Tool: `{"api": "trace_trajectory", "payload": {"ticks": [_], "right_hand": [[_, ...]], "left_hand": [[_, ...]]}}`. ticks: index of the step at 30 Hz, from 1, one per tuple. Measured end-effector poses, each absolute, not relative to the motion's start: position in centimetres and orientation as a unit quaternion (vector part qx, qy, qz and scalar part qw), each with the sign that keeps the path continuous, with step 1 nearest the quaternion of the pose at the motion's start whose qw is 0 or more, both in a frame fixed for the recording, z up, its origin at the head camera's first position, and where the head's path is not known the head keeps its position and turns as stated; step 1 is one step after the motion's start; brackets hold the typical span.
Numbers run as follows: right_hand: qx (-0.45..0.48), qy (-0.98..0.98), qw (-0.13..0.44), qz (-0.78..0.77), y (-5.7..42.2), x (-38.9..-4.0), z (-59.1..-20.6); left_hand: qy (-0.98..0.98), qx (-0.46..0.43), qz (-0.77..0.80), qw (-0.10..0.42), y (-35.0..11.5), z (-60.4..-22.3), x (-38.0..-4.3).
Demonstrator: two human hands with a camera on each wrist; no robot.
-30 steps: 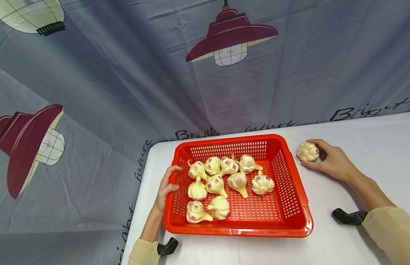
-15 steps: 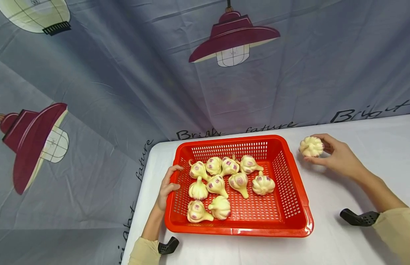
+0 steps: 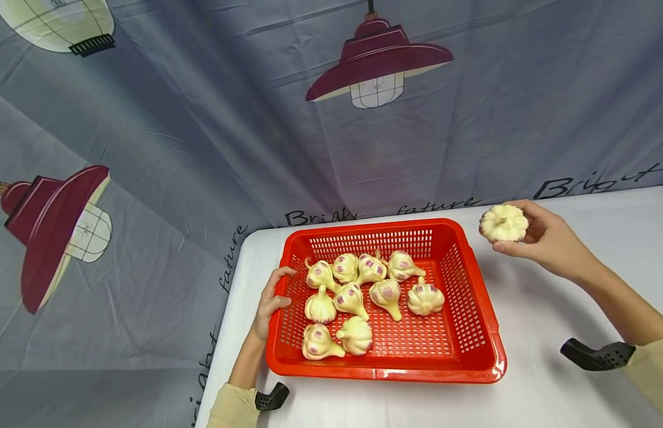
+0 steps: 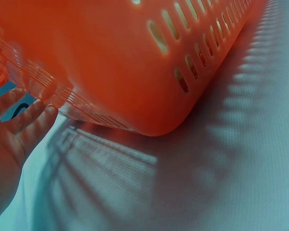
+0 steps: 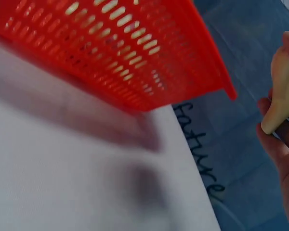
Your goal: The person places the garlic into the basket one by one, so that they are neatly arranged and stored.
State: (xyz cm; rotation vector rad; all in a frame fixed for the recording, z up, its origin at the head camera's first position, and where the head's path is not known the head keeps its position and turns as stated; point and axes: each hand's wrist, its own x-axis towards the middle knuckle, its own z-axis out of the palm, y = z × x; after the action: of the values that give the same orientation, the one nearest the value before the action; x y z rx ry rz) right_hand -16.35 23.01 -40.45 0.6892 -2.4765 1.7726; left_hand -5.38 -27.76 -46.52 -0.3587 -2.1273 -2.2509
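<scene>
A red plastic basket [image 3: 385,374] with slotted walls stands on the white table, with several garlic bulbs [image 3: 386,295] lying in it, mostly towards its left side. At its left rim my left hand [image 3: 268,303] grips the edge, thumb and a finger reaching over it. Other fingers [image 4: 36,120] lie against the outside of the wall in the left wrist view. Off the basket's back right corner, my right hand [image 3: 550,241] holds a single garlic bulb [image 3: 503,223] raised above the table, between thumb and fingers. That bulb [image 5: 282,89] shows its tapering stem in the right wrist view.
A grey curtain [image 3: 245,119] printed with lamps and lettering hangs behind and to the left. The white table [image 3: 550,380] extends right and in front of the basket. Black devices [image 3: 599,355] are worn at both wrists.
My right hand has lifted the garlic bulb up from the table near the basket's right side and turned it so its stem end faces up. My left hand stays on the rim.
</scene>
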Motion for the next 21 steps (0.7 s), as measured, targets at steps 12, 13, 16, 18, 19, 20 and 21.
{"api": "trace_trajectory", "payload": {"ticks": [12,13,16,18,19,20,21], "right_hand": [[0.307,-0.749,-0.061,0.584,19.9,-15.6,-36.8],[0.315,-0.748,-0.067,0.581,19.6,-15.6,-36.5],[0.338,-0.739,-0.091,0.576,18.8,-15.5,-35.8],[0.350,-0.734,-0.113,0.572,18.1,-15.4,-35.3],[0.355,-0.733,-0.123,0.567,17.8,-15.4,-35.1],[0.358,-0.733,-0.131,0.563,17.4,-15.4,-35.0],[0.360,-0.733,-0.141,0.559,17.0,-15.4,-34.8]], "left_hand": [[-0.679,-0.120,-0.724,0.012,-27.7,-46.6,-5.5],[-0.680,-0.119,-0.723,0.012,-27.8,-46.6,-5.4],[-0.681,-0.118,-0.723,0.011,-27.8,-46.6,-5.4],[-0.681,-0.117,-0.722,0.012,-27.7,-46.7,-5.4],[-0.682,-0.117,-0.722,0.013,-27.7,-46.6,-5.4],[-0.682,-0.117,-0.722,0.013,-27.7,-46.6,-5.4],[-0.684,-0.116,-0.720,0.014,-27.7,-46.6,-5.4]]}}
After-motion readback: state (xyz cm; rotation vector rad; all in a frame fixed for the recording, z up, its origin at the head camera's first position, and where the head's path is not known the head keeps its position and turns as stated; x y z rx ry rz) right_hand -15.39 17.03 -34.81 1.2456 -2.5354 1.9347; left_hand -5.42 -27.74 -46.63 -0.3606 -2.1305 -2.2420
